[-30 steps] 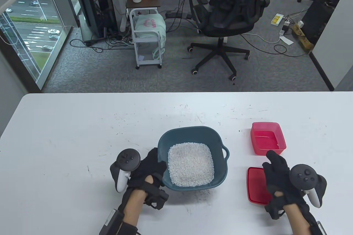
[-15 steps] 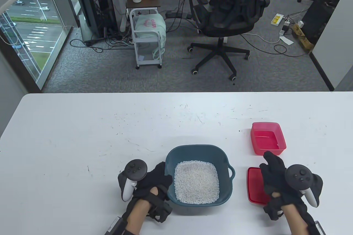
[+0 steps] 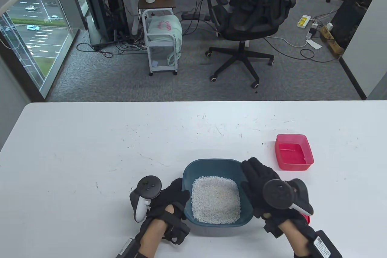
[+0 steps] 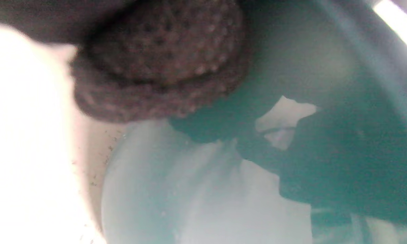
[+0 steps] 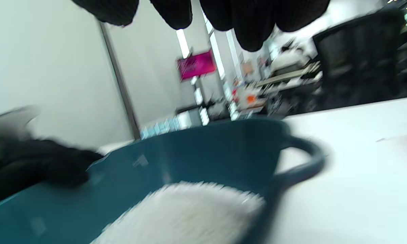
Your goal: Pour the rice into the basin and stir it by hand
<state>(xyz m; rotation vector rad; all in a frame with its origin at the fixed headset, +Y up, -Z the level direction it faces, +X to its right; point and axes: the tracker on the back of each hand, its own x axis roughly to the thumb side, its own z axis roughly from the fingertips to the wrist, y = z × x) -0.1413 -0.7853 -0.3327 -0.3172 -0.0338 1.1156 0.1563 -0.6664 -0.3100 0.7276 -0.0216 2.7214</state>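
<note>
Table view: pour looks done, I judge; rice (image 3: 216,200) sits as a flat white bed in the teal basin (image 3: 211,165) near the surface's front edge, pink box (image 3: 294,152) empty. My left hand (image 3: 169,199) grips the basin's rim; right hand (image 3: 260,182) hovers above, fingers loose, holding nothing. Stirring remains.

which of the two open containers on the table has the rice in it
The teal basin near the front edge, between both hands, holds the white rice. The smaller pink tub, farther back on the right, looks empty.
</note>
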